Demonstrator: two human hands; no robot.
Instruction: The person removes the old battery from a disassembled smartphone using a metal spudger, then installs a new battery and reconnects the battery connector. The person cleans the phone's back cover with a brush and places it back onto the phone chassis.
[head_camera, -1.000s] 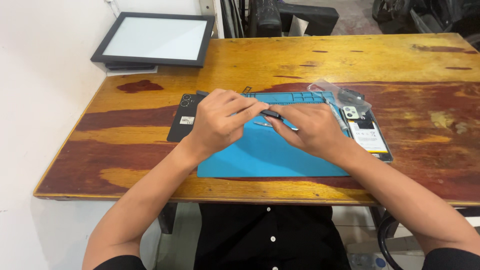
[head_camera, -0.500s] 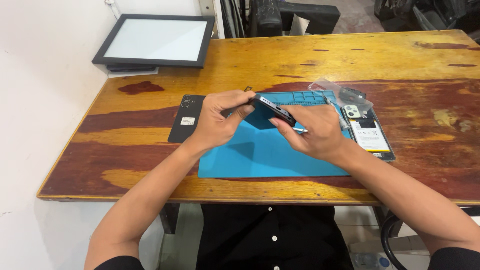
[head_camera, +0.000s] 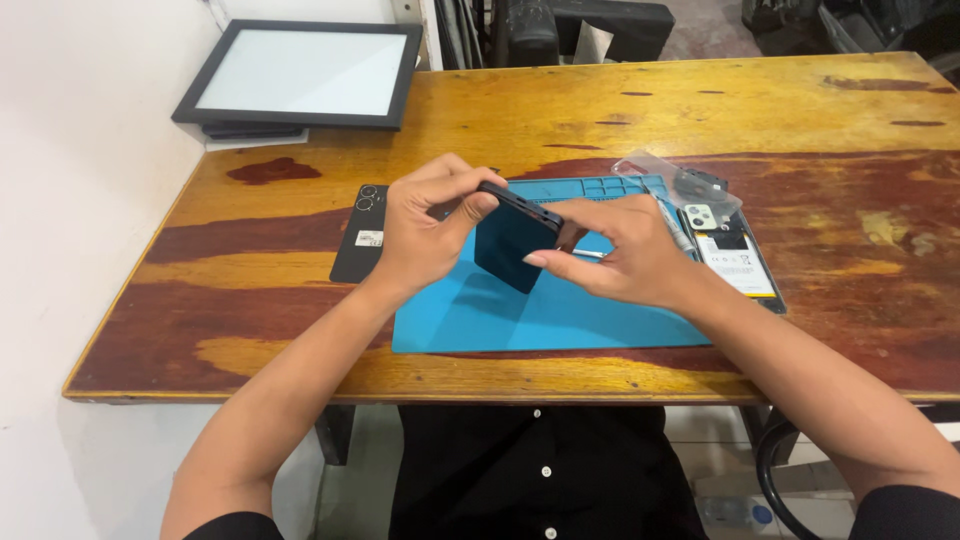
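I sit at a worn wooden tabletop (head_camera: 560, 120), yellow with dark red patches. At its far left corner lies a flat white panel in a dark frame (head_camera: 300, 72), resting on a thin stack. In front of me is a blue work mat (head_camera: 560, 310) with small compartments along its far edge. Left of the mat lies a black phone back cover (head_camera: 362, 235), camera holes up, partly behind my left wrist. At the mat's right edge lies an opened phone body (head_camera: 735, 258) with its pale battery showing, and a clear plastic bag (head_camera: 665, 175) sits just beyond it.

My left hand (head_camera: 425, 230) and right hand (head_camera: 625, 255) are close together above the mat, both clamped on a dark phone (head_camera: 512, 240) held tilted on edge, clear of the mat. My left fingers grip its upper end; my right fingers pinch its lower side. A thin metal tool (head_camera: 590, 253) peeks out beside my right fingers.
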